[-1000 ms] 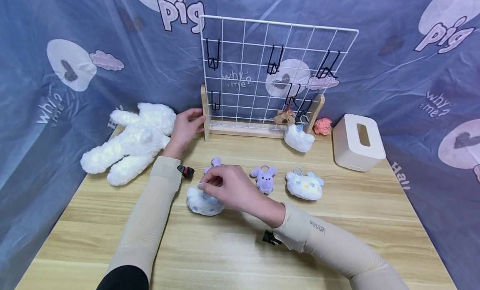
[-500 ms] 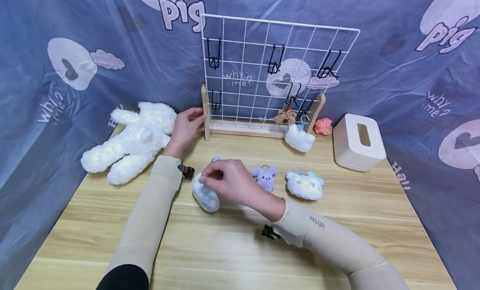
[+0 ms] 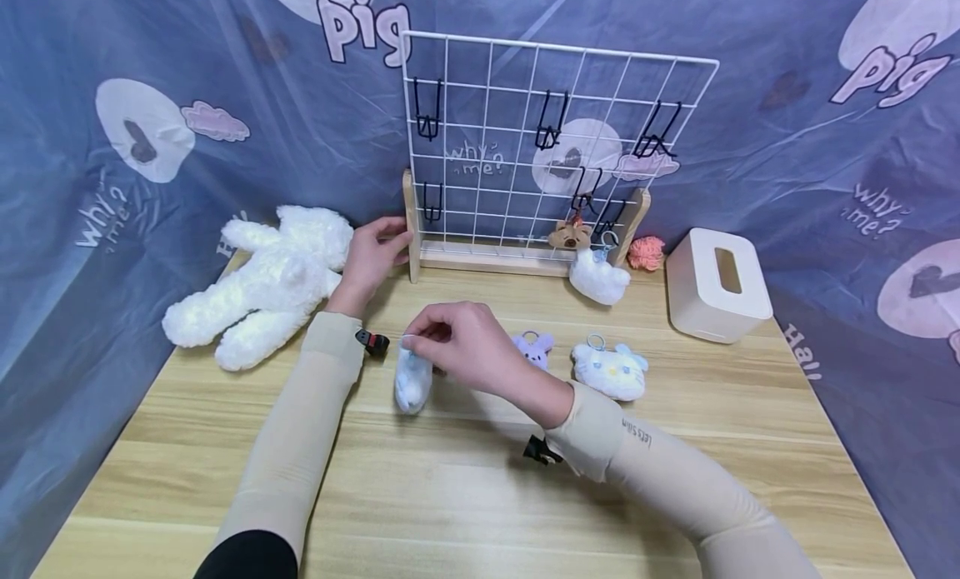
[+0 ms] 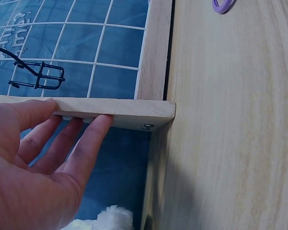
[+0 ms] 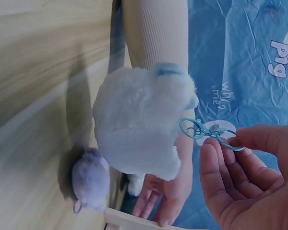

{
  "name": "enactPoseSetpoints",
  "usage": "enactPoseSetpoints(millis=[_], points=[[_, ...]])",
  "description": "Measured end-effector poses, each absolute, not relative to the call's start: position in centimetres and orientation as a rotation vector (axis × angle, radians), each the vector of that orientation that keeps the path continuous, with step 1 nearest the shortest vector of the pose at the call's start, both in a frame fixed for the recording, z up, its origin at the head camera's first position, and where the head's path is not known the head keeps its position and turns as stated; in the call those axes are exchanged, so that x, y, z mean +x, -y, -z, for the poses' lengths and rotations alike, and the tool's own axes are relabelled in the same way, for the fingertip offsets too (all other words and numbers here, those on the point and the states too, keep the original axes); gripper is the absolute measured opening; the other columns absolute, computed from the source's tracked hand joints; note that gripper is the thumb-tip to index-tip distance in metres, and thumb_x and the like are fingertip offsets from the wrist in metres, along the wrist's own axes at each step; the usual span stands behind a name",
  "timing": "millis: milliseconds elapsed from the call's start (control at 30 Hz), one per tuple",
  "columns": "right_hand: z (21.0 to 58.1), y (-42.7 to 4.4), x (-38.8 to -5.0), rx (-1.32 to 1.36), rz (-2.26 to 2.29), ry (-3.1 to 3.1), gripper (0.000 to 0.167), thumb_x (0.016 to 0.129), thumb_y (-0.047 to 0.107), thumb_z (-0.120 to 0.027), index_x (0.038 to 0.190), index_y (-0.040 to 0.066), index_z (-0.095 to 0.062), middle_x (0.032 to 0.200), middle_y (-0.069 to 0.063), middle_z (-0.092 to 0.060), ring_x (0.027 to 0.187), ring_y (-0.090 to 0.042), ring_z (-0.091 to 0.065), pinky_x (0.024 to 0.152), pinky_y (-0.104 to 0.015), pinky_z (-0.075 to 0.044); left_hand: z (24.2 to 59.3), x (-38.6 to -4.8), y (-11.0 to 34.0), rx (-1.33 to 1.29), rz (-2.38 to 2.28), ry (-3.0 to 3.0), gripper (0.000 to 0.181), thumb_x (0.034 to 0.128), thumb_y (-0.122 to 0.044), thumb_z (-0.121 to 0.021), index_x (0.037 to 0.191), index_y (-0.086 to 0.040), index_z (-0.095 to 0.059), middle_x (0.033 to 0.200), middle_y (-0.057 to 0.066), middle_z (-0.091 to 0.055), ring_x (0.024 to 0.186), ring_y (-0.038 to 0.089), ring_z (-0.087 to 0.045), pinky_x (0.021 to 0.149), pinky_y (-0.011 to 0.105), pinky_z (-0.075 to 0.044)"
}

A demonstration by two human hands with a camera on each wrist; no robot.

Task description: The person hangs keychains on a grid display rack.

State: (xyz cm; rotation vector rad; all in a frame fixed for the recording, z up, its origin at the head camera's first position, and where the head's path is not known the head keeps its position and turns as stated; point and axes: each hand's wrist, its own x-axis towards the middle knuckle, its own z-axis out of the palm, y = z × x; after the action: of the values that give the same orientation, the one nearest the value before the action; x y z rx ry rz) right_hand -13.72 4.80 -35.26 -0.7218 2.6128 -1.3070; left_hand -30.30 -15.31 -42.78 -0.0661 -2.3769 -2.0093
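Observation:
In the head view my left hand is at the left wooden upright of a white wire grid rack. In the left wrist view its fingertips hold that wooden upright near its foot. My right hand pinches the blue key ring of a fluffy white plush keychain. The plush hangs below the fingers, seen edge-on in the head view. A purple plush keychain lies on the table behind it, hidden by the right hand in the head view.
Black hooks sit on the grid; a brown plush hangs low. On the table are a white plush, a purple bunny, a cat plush, a coral plush, a tissue box and a large white plush.
My right hand has raised the white plush keychain by its ring and moved slightly toward the rack. The plush has turned from face-on to edge-on. The left hand has stayed at the upright.

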Motion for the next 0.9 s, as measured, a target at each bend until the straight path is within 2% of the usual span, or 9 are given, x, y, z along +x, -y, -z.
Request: enactPoseSetpoints(millis=[367,667,900], points=[[33.6,-5.1,-15.2,-0.670,1.328,-2.618,0.009,0.105,0.024,-0.081,0.104,0.017,-0.086,0.095,0.005,-0.083,0.086,-0.006,-0.070,0.081,-0.021,-0.062,42.9,-30.3,15.3,-0.068,2.000,2.378,0.038,0.1123,-0.011,-0.069,0.148,0.003,-0.068,0.146,0.025,-0.070,0.126,0.035,-0.073,0.097,0.033,-0.074],[33.0,-5.4,-17.0,-0.633,1.402,-2.607,0.010,0.104,0.023,-0.081,0.106,0.014,-0.087,0.098,0.000,-0.084,0.089,-0.011,-0.073,0.082,-0.024,-0.064,43.0,-30.3,15.3,-0.073,1.989,2.385,0.038,0.1126,-0.012,-0.068,0.149,0.002,-0.067,0.146,0.025,-0.070,0.122,0.029,-0.075,0.098,0.036,-0.074],[32.8,-5.5,-18.3,-0.636,1.455,-2.608,0.009,0.104,0.019,-0.081,0.106,0.012,-0.086,0.100,-0.002,-0.083,0.090,-0.013,-0.073,0.083,-0.025,-0.064,43.0,-30.3,15.3,-0.073,1.996,2.381,0.038,0.1126,-0.013,-0.069,0.148,0.001,-0.068,0.145,0.025,-0.070,0.121,0.026,-0.075,0.095,0.033,-0.074]])
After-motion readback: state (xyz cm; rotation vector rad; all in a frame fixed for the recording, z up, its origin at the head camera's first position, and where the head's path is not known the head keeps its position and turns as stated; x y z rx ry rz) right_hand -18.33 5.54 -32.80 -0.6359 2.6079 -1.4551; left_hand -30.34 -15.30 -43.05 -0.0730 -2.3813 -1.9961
